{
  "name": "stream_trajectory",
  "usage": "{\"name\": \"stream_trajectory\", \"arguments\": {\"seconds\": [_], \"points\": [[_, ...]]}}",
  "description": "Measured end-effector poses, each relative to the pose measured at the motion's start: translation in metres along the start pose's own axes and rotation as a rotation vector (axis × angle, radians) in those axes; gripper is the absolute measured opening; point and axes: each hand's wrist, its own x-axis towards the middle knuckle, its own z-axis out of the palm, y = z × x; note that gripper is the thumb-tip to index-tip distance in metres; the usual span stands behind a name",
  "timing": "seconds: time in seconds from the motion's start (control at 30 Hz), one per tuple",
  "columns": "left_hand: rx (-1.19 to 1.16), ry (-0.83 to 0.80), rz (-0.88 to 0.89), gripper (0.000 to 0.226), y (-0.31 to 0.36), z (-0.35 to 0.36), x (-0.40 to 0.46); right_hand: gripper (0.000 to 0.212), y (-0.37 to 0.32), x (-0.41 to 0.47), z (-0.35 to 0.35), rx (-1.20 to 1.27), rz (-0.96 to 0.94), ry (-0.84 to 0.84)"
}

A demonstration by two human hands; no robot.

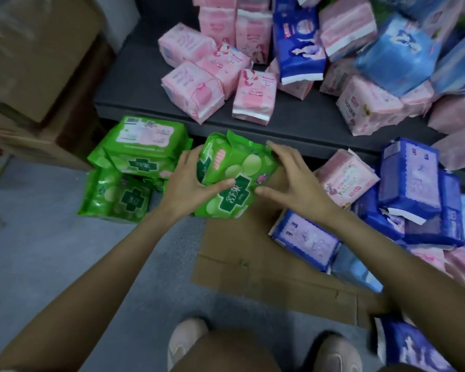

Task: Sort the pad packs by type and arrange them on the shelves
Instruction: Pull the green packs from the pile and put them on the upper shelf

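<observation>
The dark grey shelf carries a loose group of pink packs on its left and centre portion, some standing and some lying tilted. To the right of these, dark blue packs and light blue packs are piled on more pink packs, reaching the right edge of view. The grey floor below the shelf carries a stack of green packs at left, touching one another. A flattened cardboard sheet lies on the floor at centre. Purple-and-blue packs and further pink packs lie heaped at right, partly on the cardboard.
</observation>
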Motion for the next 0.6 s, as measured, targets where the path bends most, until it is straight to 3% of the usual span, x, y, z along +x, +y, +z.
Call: {"name": "stream_trajectory", "arguments": {"seconds": [0.13,0.23,0.33,0.47,0.6], "points": [[0.060,-0.044,0.067,0.104,-0.007,-0.052,-0.007,0.101,-0.048,0.048,0.003,-0.043,-0.127,-0.272],[0.064,-0.105,-0.033,0.101,-0.030,-0.086,-0.020,0.092,-0.075,0.064,0.035,-0.023,-0.126,-0.445],[0.211,-0.146,-0.107,0.097,-0.070,-0.093,-0.044,0.082,-0.086,0.061,0.090,-0.026,-0.138,-0.490],[0.616,-0.001,0.101,0.089,-0.134,-0.089,-0.073,0.071,-0.079,0.048,0.152,-0.225,-0.247,-0.514],[0.677,0.022,-0.023,0.093,-0.180,-0.091,-0.089,0.064,-0.082,0.056,0.197,-0.383,-0.300,-0.514]]}}
